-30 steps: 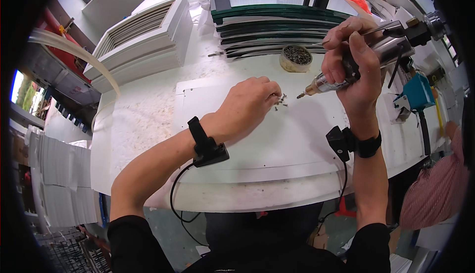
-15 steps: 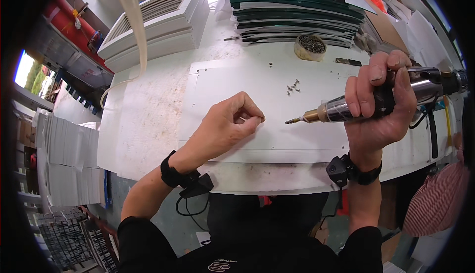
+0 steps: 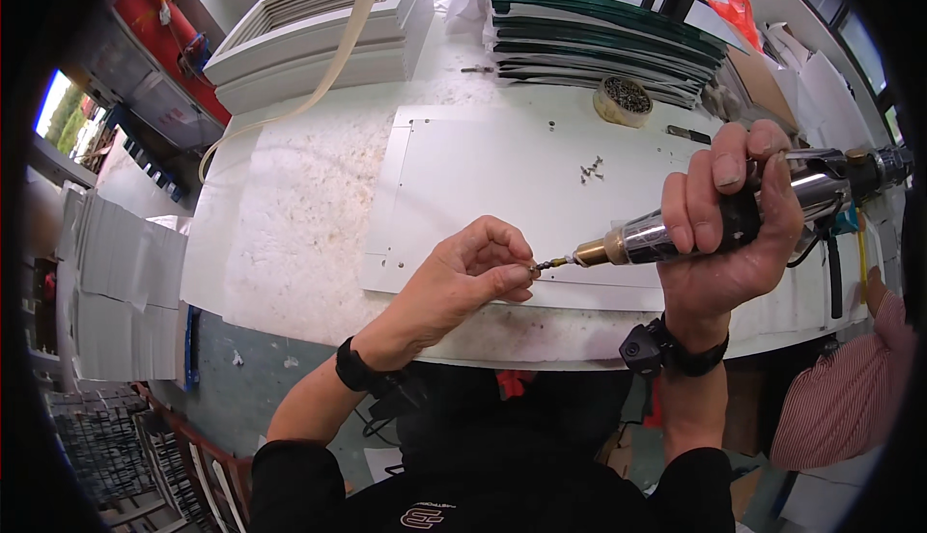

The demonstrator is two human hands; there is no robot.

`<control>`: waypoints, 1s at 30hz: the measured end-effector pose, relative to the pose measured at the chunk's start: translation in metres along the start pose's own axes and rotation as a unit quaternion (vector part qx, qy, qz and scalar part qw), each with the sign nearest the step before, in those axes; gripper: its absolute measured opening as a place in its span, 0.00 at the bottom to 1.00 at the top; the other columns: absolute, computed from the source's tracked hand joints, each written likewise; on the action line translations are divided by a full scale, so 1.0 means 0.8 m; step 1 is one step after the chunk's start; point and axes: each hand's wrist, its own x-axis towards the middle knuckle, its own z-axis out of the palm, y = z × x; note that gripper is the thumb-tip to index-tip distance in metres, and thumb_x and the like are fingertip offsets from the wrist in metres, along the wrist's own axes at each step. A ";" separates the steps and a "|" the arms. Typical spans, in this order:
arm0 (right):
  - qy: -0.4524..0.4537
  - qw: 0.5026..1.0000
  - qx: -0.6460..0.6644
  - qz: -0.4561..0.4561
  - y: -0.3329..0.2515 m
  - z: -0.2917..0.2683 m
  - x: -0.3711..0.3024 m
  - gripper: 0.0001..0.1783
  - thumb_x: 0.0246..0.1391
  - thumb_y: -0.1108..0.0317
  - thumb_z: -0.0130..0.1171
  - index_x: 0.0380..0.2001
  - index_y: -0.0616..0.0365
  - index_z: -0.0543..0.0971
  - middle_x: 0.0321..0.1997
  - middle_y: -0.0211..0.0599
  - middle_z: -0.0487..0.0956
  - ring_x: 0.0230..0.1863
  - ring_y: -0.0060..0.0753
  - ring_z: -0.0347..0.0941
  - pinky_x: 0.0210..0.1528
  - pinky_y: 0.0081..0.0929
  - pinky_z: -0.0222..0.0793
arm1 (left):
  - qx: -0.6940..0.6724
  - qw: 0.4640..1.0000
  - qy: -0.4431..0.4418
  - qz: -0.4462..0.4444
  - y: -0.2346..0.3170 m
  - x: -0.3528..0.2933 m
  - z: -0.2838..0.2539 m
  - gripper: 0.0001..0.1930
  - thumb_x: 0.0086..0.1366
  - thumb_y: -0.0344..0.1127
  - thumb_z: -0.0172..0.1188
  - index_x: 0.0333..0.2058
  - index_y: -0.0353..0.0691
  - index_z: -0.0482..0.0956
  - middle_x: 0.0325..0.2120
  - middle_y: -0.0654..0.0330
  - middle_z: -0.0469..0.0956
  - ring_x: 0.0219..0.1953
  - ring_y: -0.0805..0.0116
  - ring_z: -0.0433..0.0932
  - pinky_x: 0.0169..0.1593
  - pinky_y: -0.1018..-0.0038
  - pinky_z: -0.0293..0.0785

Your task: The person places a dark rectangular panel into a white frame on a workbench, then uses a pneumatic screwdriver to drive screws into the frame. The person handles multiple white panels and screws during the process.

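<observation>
My left hand (image 3: 463,272) is closed, thumb and forefinger pinching a small screw (image 3: 535,268) over the near edge of a flat white panel (image 3: 473,181). My right hand (image 3: 734,229) wraps round the body of a silver power screwdriver (image 3: 645,241) held almost level, pointing left. The brass-coloured nose and dark bit (image 3: 554,264) meet the screw at my left fingertips; whether the bit sits in its head is too small to tell. A few loose screws (image 3: 591,170) lie on the panel beyond the tool.
Behind the panel stands a round tub (image 3: 623,100) full of screws, beside stacked dark-green-edged frames (image 3: 599,36). White louvred frames (image 3: 323,60) are piled at far left. A pale hose (image 3: 333,70) hangs across the left side. At right is a person's striped sleeve (image 3: 835,393).
My left hand has moved nearer to me and slightly right. The screwdriver has come left and down, so its bit now reaches my left fingertips. The whole view has shifted a little.
</observation>
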 end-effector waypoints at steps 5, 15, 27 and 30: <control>0.006 1.000 0.000 0.003 0.003 -0.002 -0.003 0.13 0.75 0.61 0.41 0.49 0.58 0.70 0.35 0.38 0.75 0.14 0.19 0.60 0.17 0.22 0.65 | 0.001 1.000 -0.004 0.002 -0.002 0.001 -0.001 0.09 0.71 0.32 0.64 0.46 0.41 0.74 0.39 0.63 0.79 0.41 0.77 0.81 0.52 0.74 0.83; -0.017 1.000 0.015 0.004 0.006 -0.004 -0.001 0.13 0.74 0.62 0.41 0.48 0.59 0.70 0.35 0.39 0.75 0.14 0.19 0.60 0.17 0.22 0.65 | 0.009 1.000 -0.018 -0.006 -0.002 0.002 -0.003 0.10 0.72 0.34 0.63 0.47 0.41 0.74 0.39 0.61 0.80 0.42 0.75 0.82 0.52 0.74 0.83; -0.057 0.987 -0.116 0.097 0.006 0.016 0.002 0.10 0.70 0.63 0.49 0.45 0.59 0.68 0.32 0.40 0.73 0.12 0.19 0.58 0.14 0.22 0.64 | 0.298 0.951 0.023 0.084 -0.006 0.013 0.022 0.06 0.71 0.28 0.60 0.45 0.36 0.81 0.41 0.61 0.82 0.39 0.74 0.81 0.44 0.75 0.78; -0.059 0.977 -0.157 0.135 0.013 0.024 0.000 0.11 0.67 0.63 0.53 0.44 0.58 0.67 0.31 0.41 0.72 0.11 0.19 0.58 0.14 0.22 0.63 | 0.415 0.889 0.034 0.193 -0.019 0.016 0.023 0.06 0.69 0.26 0.60 0.43 0.36 0.82 0.43 0.59 0.81 0.43 0.66 0.80 0.47 0.70 0.77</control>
